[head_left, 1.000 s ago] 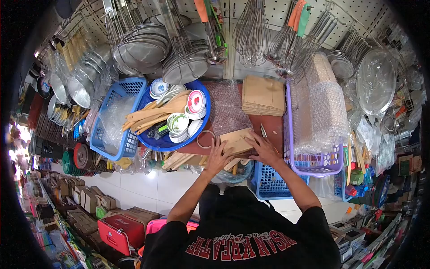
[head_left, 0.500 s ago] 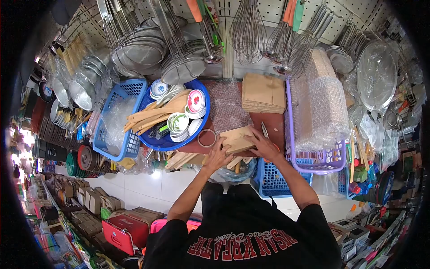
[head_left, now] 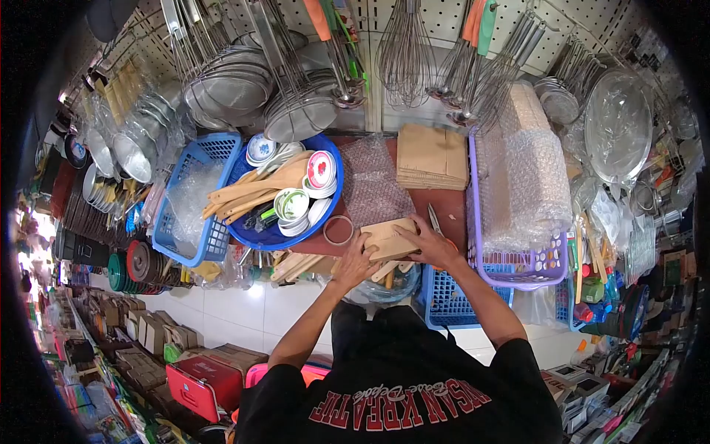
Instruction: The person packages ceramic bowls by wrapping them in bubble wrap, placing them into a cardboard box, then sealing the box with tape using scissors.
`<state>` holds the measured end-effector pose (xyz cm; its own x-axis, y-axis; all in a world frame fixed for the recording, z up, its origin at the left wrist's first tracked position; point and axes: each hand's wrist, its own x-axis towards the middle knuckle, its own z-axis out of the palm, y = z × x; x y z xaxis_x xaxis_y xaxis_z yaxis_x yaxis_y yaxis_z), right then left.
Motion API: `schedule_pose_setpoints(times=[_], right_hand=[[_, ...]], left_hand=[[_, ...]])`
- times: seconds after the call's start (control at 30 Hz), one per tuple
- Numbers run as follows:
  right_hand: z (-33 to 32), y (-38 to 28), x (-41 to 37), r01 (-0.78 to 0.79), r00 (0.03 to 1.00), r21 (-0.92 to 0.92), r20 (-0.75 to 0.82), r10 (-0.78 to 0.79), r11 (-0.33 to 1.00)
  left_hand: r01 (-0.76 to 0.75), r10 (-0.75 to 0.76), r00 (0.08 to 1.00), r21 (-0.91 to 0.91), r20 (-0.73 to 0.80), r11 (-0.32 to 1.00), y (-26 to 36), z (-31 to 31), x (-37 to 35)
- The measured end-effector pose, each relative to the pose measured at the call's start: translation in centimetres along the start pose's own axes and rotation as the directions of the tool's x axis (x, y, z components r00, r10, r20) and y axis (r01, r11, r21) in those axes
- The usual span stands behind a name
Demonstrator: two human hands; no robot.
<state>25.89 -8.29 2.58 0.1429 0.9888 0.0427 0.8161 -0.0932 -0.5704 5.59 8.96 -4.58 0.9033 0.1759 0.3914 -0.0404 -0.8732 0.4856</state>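
A small brown cardboard box rests at the front edge of the reddish-brown table, between my two hands. My left hand grips its left end, with the fingers bent against the cardboard. On the opposite end, my right hand has its fingers curled over the top and side. A tape roll lies flat just left of the box. Scissors lie behind my right hand, their handles partly hidden by it. Bubble wrap is spread out behind the box.
A blue basin of wooden spatulas and small bowls stands left, beside a blue basket. Flattened cardboard boxes are stacked at the back. A purple basket with rolled bubble wrap stands right. Whisks and strainers hang above.
The box has turned slightly and its top looks flatter, with both hands still on it. My right hand has shifted a little to the left. The whole view has moved slightly.
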Motion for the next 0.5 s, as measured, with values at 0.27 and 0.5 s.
schedule_pose_setpoints(times=[0.27,0.5], right_hand=[[0.9,1.1,-0.1,0.040,0.999,-0.048,0.015,-0.039,0.998],[1.2,1.5,-0.2,0.081,0.996,-0.035,-0.019,-0.082,0.996]], left_hand=[[0.096,-0.095,0.995,-0.092,0.017,0.991,-0.1,1.1,-0.5],[0.035,-0.034,0.999,-0.087,0.014,0.996,-0.3,0.1,-0.2]])
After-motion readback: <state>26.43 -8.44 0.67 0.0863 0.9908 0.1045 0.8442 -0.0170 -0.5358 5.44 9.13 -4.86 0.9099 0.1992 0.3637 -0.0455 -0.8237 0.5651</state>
